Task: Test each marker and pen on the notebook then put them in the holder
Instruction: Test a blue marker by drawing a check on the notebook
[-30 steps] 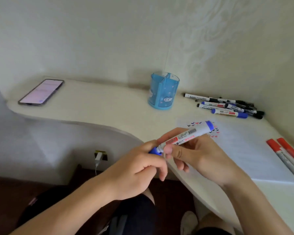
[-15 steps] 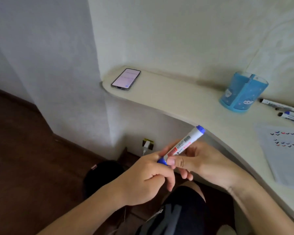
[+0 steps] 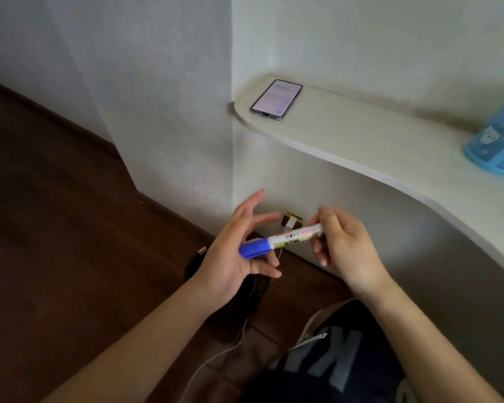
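Below the curved edge of the worktop (image 3: 361,132), the right hand (image 3: 346,248) grips the white barrel of a blue-capped whiteboard marker (image 3: 291,238), held nearly level in the air. The left hand (image 3: 230,257) is open with its fingers spread, and the marker's cap (image 3: 255,248) lies across its palm side; whether they touch is unclear. On the worktop, a blue pen holder (image 3: 498,141) is cut off by the right edge, well apart from a lit phone (image 3: 277,99) at the far left end.
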